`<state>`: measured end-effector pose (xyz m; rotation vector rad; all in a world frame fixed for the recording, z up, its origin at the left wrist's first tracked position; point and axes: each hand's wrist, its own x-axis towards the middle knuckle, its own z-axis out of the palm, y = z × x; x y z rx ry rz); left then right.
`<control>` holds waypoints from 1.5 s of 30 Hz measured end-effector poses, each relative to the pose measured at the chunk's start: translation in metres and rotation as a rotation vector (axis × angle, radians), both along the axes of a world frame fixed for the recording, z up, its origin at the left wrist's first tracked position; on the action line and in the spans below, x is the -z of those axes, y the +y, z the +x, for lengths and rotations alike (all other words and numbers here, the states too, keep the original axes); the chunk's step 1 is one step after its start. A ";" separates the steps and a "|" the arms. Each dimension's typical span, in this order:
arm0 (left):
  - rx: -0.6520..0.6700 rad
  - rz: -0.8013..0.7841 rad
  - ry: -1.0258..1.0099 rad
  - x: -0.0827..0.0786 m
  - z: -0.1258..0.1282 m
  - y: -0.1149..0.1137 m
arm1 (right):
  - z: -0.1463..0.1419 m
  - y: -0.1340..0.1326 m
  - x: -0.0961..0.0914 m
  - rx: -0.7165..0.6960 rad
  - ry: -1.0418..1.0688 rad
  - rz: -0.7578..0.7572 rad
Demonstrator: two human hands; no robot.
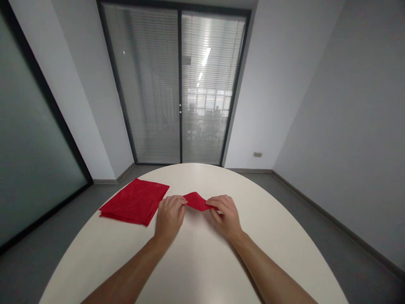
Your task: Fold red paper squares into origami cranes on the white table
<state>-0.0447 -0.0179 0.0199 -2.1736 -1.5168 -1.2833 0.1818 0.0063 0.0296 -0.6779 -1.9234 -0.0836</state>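
Note:
Between my hands is a small folded piece of red cloth or soft paper [196, 201], stretched sideways a little above the table. My left hand [171, 213] pinches its left end between thumb and fingers. The right end is gripped by my right hand [225, 214], with the thumb underneath and the fingers on top. Just left of my left hand lies a flat stack of larger red sheets [134, 202], wrinkled and slightly uneven at the edges. I cannot tell for certain whether the material is fabric or paper.
A round white table [190, 261] carries everything. Beyond its far edge stand framed glass panels with blinds [180, 84]. White walls [284, 84] rise on both sides, with a wall socket [257, 154] low on the right. Frosted glass [31, 147] is at the left.

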 end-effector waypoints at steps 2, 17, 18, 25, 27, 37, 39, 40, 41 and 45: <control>-0.018 -0.034 -0.012 0.002 -0.001 0.002 | -0.002 -0.002 -0.002 -0.006 -0.036 0.056; -0.072 -0.316 0.141 0.013 -0.007 0.009 | -0.010 -0.006 0.002 -0.153 -0.430 -0.317; -0.059 -0.317 0.134 0.013 -0.006 0.008 | -0.010 -0.006 0.002 -0.162 -0.436 -0.334; 0.008 -0.313 0.192 0.019 0.000 0.003 | -0.008 -0.006 0.006 -0.231 -0.382 -0.417; -0.004 -0.352 0.241 0.022 0.001 0.003 | -0.008 -0.006 0.007 -0.230 -0.366 -0.439; -0.171 -0.458 0.276 0.029 0.004 0.003 | -0.008 0.000 0.014 -0.103 -0.325 -0.476; -0.189 -0.453 0.279 0.030 0.003 0.003 | -0.008 0.000 0.013 -0.107 -0.350 -0.471; -0.190 -0.446 0.279 0.030 0.003 0.003 | -0.007 -0.001 0.012 -0.107 -0.362 -0.465; -0.186 -0.437 0.277 0.030 0.003 0.003 | -0.007 -0.001 0.011 -0.106 -0.373 -0.458; -0.080 -0.390 0.274 0.028 0.002 0.003 | -0.007 -0.002 0.010 -0.099 -0.389 -0.447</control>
